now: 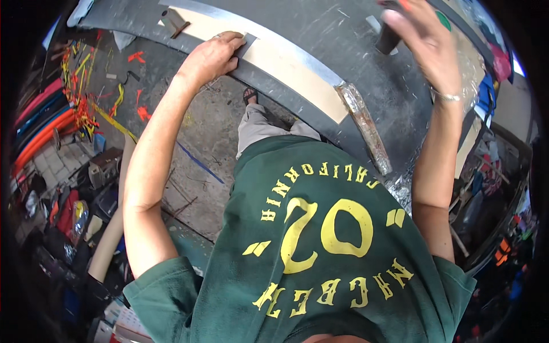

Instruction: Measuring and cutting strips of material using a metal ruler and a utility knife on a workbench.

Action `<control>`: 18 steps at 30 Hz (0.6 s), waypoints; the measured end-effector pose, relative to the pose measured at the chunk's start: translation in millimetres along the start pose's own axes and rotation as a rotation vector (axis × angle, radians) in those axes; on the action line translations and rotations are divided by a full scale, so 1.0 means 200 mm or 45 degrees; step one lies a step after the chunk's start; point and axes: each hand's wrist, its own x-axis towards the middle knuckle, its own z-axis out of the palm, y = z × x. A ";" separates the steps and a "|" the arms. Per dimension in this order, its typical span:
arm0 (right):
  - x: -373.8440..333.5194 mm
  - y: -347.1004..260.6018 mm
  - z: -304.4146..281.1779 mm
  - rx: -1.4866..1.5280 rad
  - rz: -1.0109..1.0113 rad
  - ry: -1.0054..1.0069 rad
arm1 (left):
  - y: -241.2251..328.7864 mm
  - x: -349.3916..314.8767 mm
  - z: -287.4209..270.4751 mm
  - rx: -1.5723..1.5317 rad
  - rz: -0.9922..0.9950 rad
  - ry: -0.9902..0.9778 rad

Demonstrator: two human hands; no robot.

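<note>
My left hand (pixel 210 59) is at the near edge of the dark table, fingers bent together and pressing on a small dark grey piece (pixel 247 47). That piece lies across a long cream strip (pixel 294 71), which has a silvery band along its far side. My right hand (pixel 426 37) is raised over the right part of the table, slightly blurred, with its fingers curled. A bit of orange-red and something dark show at its fingertips by the upper picture edge; I cannot make out what it holds. Just below the fingers stands a dark cylindrical object (pixel 388 40).
A grey block with a brown edge (pixel 175 23) sits on the strip's left end. A bar wrapped in clear film (pixel 365 128) lies at its right end. Orange and dark rolls (pixel 46 134), a cardboard tube (pixel 108 243) and coloured scraps are on the floor at left.
</note>
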 end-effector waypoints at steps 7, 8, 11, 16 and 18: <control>-0.52 0.04 0.01 1.725 0.614 0.749 | -0.08 0.13 -0.03 0.221 0.262 -0.331; -0.58 0.01 0.10 1.854 0.586 0.789 | -0.08 0.13 -0.03 0.234 0.289 -0.331; -0.69 -0.13 0.42 2.229 0.813 0.865 | -0.13 0.16 -0.01 0.248 0.462 -0.233; -0.72 -0.33 0.86 2.529 0.740 0.956 | -0.15 0.19 -0.01 0.233 0.655 -0.128; -0.71 -0.38 0.95 2.587 0.710 1.026 | -0.17 0.19 0.02 0.229 0.673 -0.144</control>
